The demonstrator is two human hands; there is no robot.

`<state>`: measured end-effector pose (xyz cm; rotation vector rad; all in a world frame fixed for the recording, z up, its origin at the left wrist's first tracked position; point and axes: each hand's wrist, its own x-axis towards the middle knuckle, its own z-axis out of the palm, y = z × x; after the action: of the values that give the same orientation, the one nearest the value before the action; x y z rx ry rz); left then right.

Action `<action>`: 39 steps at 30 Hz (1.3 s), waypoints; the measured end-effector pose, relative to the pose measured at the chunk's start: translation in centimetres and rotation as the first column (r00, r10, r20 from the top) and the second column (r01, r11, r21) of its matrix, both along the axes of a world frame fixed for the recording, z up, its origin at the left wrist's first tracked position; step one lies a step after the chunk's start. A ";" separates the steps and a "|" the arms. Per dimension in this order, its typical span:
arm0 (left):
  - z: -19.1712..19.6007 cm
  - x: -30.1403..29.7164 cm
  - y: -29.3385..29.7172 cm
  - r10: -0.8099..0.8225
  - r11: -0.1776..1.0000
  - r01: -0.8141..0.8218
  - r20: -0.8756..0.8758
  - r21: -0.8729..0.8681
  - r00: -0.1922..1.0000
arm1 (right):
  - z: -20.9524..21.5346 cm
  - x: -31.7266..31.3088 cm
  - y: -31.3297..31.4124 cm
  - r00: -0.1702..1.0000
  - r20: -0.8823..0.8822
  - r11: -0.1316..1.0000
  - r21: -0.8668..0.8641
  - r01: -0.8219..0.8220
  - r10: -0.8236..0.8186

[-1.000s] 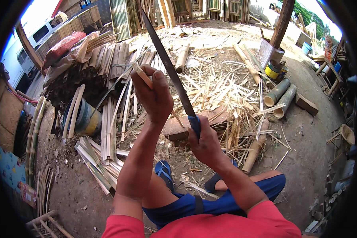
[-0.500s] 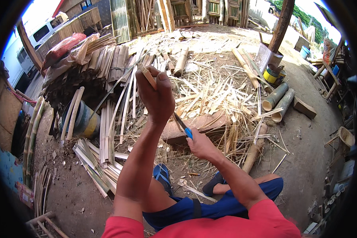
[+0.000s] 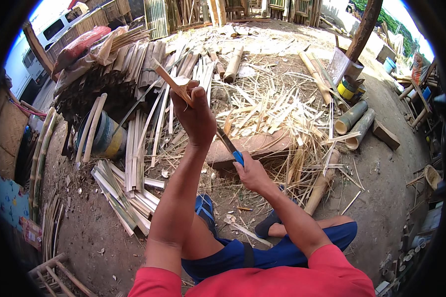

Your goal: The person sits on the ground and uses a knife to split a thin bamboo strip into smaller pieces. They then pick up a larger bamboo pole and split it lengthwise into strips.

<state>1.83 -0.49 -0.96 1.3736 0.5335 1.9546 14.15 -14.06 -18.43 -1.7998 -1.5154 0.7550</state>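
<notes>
My left hand (image 3: 196, 119) is raised in front of me, its fingers closed round a bamboo strip (image 3: 164, 74). One end of the strip sticks out up and to the left. A pale thin curl of shaving (image 3: 182, 92) shows beside the fingers. Lower and to the right, my right hand (image 3: 252, 173) grips the blue handle of a knife (image 3: 227, 142). Its dark blade points up and left, with the tip close to my left wrist; whether the tip touches anything I cannot tell. Below both hands lies a wooden block (image 3: 262, 148).
Loose shavings (image 3: 272, 114) pile up beyond the block. Split bamboo slats (image 3: 119, 198) lie at the left, near a blue and yellow bucket (image 3: 104, 136). Cut bamboo tubes (image 3: 352, 119) rest at the right by a post (image 3: 364, 32). My legs are folded below.
More of the bamboo strip now sticks out beyond my left hand, and a shaving curl shows by the fingers. The knife stays in my right hand. The view has shifted slightly.
</notes>
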 end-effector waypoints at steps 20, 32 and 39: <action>-1.1 1.9 2.0 0.289 0.953 -0.260 -0.208 0.154 0.934 | -8.9 0.7 3.8 0.950 0.302 0.884 -0.420 0.203 -0.074; -1.1 0.5 2.8 0.320 0.942 -0.298 -0.138 0.155 0.937 | -14.6 2.7 -3.5 0.947 0.296 0.875 -0.417 0.247 -0.126; 0.8 -3.1 1.3 -0.033 0.995 0.022 -0.109 -0.099 0.993 | -11.8 1.4 -6.2 0.837 0.070 0.817 -0.189 0.545 -0.542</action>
<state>-1.32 0.80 -0.17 1.4259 0.6500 1.8134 15.57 -20.26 -30.19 -2.2464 -0.8634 0.6178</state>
